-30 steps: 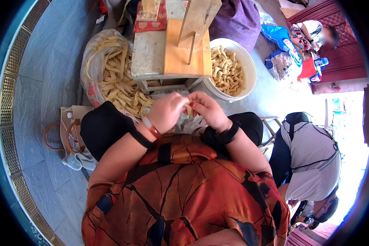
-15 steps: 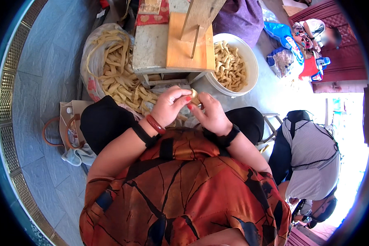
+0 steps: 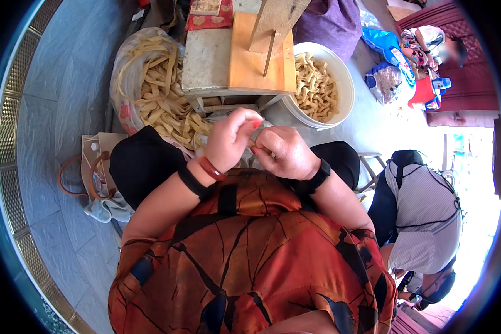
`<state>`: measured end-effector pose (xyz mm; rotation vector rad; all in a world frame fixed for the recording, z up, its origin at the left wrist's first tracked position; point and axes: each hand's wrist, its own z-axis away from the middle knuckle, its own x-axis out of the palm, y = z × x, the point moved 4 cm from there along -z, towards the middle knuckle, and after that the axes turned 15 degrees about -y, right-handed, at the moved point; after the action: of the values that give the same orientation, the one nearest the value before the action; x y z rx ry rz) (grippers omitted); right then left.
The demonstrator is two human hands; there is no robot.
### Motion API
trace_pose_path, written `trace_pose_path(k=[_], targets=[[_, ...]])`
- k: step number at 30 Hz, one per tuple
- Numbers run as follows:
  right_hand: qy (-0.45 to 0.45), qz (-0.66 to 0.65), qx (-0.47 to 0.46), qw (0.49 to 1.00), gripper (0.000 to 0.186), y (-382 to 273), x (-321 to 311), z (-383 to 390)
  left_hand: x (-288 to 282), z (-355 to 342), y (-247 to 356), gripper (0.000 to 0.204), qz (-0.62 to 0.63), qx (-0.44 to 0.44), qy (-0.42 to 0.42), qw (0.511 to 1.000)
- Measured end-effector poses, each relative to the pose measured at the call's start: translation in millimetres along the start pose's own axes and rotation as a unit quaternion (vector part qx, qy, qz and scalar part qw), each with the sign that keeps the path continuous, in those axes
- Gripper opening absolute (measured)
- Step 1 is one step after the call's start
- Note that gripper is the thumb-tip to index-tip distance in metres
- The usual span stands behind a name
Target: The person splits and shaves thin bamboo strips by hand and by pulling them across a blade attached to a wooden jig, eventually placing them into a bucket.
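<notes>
My left hand (image 3: 231, 140) and my right hand (image 3: 286, 151) are close together above my lap, below the table's near edge. Between them is a small piece of pale yellow strip (image 3: 255, 135), which looks like tofu skin; the fingers mostly hide it. The left fingers pinch at it, and the right fingers are curled in tightly around it. Beyond my left hand, a clear plastic bag (image 3: 121, 83) lies open with many loose strips (image 3: 164, 83) in it. A white bucket (image 3: 346, 89) beyond my right hand holds many short, knotted-looking pieces (image 3: 315, 89).
A low table (image 3: 206, 61) stands ahead, bearing a wooden board (image 3: 245, 72) with an upright plank (image 3: 273, 25). A handbag (image 3: 92, 167) sits on the left floor. One person (image 3: 428, 217) bends at the right; another person (image 3: 428, 44) sits farther off near blue bags (image 3: 387, 50).
My right hand has turned and its fingers have curled closed. The strip piece, visible between my fingertips before, is now mostly covered. My left hand has risen slightly.
</notes>
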<state>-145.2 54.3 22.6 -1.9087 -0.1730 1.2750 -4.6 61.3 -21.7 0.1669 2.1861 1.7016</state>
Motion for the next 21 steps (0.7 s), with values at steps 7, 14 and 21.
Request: trace_pose_path(k=[7, 14, 21], targets=[[0.017, -0.071, 0.049, 0.996, 0.015, 8.2, -7.9, -3.2, -18.4, -7.2, -6.9, 0.013, 0.056, -0.042, 0.04, 0.997], [0.082, -0.013, 0.114, 0.99, 0.014, 30.8, -42.6, -1.1, -48.2, -27.4, -14.0, 0.025, 0.047, -0.181, -0.2, 0.962], [0.165, 0.078, 0.104, 0.978, 0.008, 62.1, -77.6, -43.9, -65.8, -89.2, -6.4, 0.023, -0.026, -0.095, -0.002, 0.995]])
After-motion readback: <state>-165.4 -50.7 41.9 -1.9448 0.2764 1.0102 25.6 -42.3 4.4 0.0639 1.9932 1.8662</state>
